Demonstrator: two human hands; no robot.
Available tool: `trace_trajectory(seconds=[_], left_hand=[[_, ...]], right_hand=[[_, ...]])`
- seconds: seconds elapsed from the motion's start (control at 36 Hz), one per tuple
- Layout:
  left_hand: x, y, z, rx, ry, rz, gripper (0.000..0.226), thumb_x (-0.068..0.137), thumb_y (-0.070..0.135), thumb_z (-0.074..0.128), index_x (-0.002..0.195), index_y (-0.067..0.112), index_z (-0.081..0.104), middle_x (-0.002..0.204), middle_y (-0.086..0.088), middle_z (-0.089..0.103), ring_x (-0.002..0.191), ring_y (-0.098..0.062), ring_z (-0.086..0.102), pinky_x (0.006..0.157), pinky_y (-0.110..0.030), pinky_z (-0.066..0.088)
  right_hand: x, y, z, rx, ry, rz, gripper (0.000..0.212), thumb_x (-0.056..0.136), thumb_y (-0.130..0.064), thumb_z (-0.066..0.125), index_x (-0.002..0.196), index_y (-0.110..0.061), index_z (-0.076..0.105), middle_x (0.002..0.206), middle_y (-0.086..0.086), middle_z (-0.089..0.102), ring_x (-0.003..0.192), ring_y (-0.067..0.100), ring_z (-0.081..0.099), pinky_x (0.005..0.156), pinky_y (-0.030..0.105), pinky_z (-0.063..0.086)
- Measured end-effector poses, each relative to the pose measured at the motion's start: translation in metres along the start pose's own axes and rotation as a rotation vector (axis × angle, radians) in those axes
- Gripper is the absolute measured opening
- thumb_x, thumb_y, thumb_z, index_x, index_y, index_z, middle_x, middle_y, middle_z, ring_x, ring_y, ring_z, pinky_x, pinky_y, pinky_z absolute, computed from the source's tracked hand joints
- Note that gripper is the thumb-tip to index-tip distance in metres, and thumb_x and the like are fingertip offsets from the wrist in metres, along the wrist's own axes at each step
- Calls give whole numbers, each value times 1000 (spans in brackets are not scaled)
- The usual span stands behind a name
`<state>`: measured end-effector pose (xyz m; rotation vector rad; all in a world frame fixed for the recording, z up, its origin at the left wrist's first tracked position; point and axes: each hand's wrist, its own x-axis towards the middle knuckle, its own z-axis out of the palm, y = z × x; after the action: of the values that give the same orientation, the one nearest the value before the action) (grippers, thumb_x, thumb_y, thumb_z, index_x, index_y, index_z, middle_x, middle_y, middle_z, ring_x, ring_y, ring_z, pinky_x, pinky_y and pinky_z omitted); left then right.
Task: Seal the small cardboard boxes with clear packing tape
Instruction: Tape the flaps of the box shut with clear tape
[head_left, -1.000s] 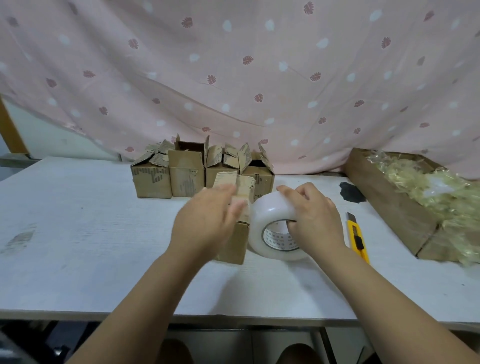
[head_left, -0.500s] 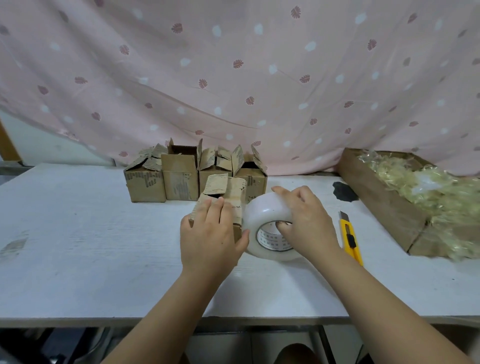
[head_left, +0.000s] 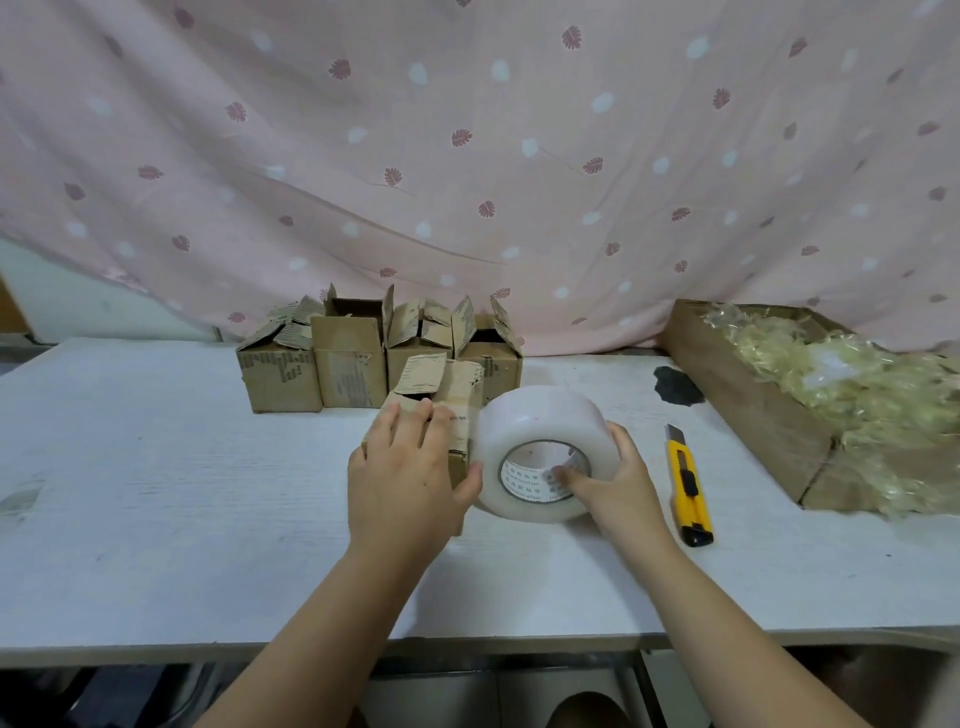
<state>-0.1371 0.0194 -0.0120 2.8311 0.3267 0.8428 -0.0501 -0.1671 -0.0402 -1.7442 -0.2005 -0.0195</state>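
Since ~1 s ago my left grip has come down flat on the front box: fingers straight, pressing, not clutching. Right grip shifted from the top of the tape roll to its side. Thumb is in the core, fingers round the rim, holding it on edge vs the box's right side on the counter. So box pinned, roll ready; I reckon tape end gets pulled next. One flap at far end is half up. Four other boxes behind, tops open. Knife lies just right of the roll.
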Motion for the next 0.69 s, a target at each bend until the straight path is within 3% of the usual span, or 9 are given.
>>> trace_trajectory(seconds=[0.11,0.22,0.33,0.39,0.56,0.64,0.69], left_hand=[[1,-3,-1,2,-21,-1,70,84,57,59,140,17,49,143,-2,49,140,-28,33,102,-47,44],[1,-5,0,-33,44,22,67,71,45,81,122,6,65,124,-12,65,123,-39,53,83,-54,55],[0,-8,0,-34,161,52,66,63,47,85,112,5,70,113,-12,70,112,-39,62,67,-51,59],[-1,-9,1,-37,204,56,65,63,48,84,110,6,71,111,-10,71,109,-37,64,64,-48,59],[-2,-17,0,-96,332,10,55,65,42,81,108,9,72,110,-6,72,106,-32,66,64,-40,57],[-3,-19,-2,-158,329,-66,53,68,39,82,111,10,72,112,-5,71,109,-31,64,67,-42,57],[-3,-22,-4,-214,309,-130,50,73,39,79,115,13,70,116,-3,69,114,-29,62,73,-41,55]], right_hand=[[-2,-1,2,-48,38,-6,47,78,-11,78,106,-39,53,94,-10,66,89,7,62,68,25,47],[-1,-11,2,-42,81,-11,39,77,-3,68,98,-35,59,93,-7,66,90,14,62,66,29,45],[3,-32,0,76,181,-29,42,75,-6,69,105,-35,67,97,-9,71,93,16,66,77,35,53],[4,-41,1,116,204,-72,42,76,-7,72,99,-42,68,94,-14,71,92,12,65,79,33,53],[0,-52,12,107,182,-194,48,80,-7,73,92,-53,65,89,-24,68,82,-1,62,70,21,47],[0,-58,19,81,185,-227,48,80,-6,72,106,-45,64,91,-26,67,82,-7,61,63,8,45],[0,-61,23,66,172,-249,50,80,-3,70,105,-46,64,95,-24,68,85,-5,61,65,8,45]])
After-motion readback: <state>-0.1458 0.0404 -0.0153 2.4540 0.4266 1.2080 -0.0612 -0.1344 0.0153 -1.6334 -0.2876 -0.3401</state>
